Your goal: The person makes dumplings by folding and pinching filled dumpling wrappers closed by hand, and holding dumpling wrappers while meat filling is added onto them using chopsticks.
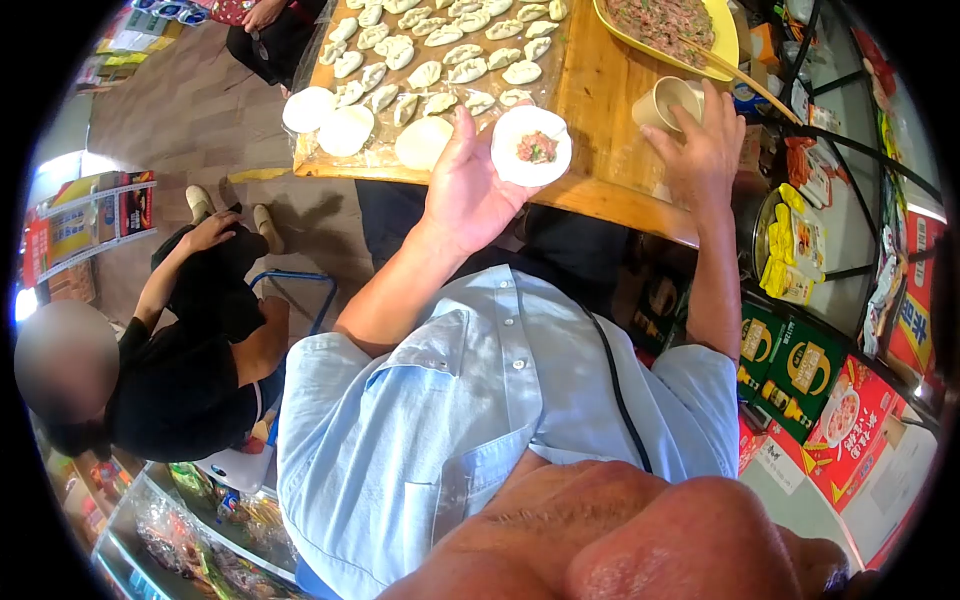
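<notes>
My left hand (465, 195) is closed on a round white dumpling wrapper (507, 165), held at the table's near edge. A small lump of pink meat filling with green bits (537, 148) sits in its middle. My right hand (705, 145) is at a paper cup (650, 108) on the right part of the table. One fingertip reaches over the cup's rim into its mouth, and the thumb lies by its near side. Those fingers are apart; the cup's inside is partly hidden. Loose flat wrappers (347, 130) lie at the table's left corner.
Many folded dumplings (467, 70) lie in rows on plastic film over the wooden table (600, 75). A yellow bowl of meat filling (728, 40) with chopsticks (750, 82) stands far right. Crowded shelves (840, 160) line the right side. A person in black (185, 380) sits at left.
</notes>
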Available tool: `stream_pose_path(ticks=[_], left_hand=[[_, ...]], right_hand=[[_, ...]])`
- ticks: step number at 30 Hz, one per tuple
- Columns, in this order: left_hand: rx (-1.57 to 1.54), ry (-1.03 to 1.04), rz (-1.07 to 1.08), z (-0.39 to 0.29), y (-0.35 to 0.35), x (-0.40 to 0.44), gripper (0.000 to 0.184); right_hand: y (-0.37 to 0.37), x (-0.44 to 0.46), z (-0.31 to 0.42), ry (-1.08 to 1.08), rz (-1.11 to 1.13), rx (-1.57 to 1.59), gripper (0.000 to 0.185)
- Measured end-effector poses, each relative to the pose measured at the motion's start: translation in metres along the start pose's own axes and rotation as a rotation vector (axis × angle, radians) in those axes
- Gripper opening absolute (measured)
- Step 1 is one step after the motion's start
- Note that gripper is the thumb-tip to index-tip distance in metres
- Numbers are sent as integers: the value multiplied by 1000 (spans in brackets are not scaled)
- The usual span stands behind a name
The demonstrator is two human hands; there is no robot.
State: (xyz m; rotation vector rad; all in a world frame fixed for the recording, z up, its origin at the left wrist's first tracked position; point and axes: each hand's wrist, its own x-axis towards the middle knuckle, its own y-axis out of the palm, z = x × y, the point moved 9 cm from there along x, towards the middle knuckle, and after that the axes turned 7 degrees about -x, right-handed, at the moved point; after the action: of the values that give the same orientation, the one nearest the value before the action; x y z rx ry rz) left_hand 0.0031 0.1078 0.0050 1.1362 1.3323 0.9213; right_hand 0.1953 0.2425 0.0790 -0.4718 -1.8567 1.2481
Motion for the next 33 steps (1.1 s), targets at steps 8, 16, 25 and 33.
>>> stream_pose_path(ticks=[8,16,25,33], left_hand=[[-107,-25,7,1,1,-2,72],[-110,-38,-2,2,-1,-2,66],[-73,-33,-7,1,-3,-4,63],[-35,-62,26,4,-1,-1,64]], right_hand=[[10,5,-5,7,77,-35,48],[17,4,-10,35,113,-56,48],[8,6,-10,45,91,-18,49],[-47,19,45,-103,-72,249,55]])
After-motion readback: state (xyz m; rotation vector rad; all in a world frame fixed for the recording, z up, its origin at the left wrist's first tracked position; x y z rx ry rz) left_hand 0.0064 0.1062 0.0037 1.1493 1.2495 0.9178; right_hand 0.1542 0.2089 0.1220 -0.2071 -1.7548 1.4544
